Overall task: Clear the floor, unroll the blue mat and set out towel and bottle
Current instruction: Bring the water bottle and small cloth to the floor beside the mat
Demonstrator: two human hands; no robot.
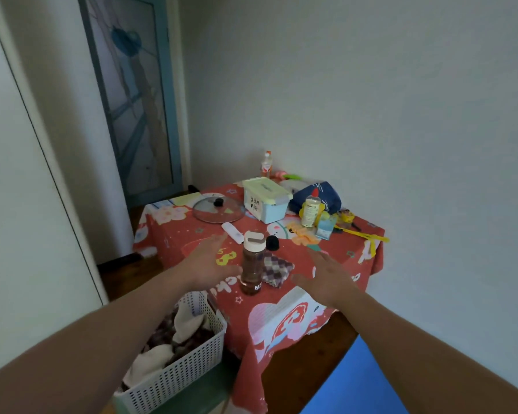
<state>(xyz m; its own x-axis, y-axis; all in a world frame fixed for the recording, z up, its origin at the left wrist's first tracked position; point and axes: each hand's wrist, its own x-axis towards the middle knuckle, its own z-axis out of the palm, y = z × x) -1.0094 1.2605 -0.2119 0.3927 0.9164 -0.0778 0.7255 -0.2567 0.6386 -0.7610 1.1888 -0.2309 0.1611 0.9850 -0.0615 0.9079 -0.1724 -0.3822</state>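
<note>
A brown translucent bottle (pixel 252 264) with a white lid stands upright near the front of a table draped in a red patterned cloth (pixel 284 321). Just behind and right of it lies a folded checked towel (pixel 276 268). My left hand (pixel 210 263) is open, fingers spread, just left of the bottle and not touching it. My right hand (pixel 326 277) is open to the right of the towel, palm down over the cloth. The blue mat (pixel 359 380) lies flat on the floor at the lower right.
A white perforated basket (pixel 189 366) with cloths in it sits at the table's left front. Farther back on the table are a glass pot lid (pixel 219 209), a lidded plastic box (pixel 266 201), a white remote (pixel 232 233), jars and toys. Walls close in on the left and right.
</note>
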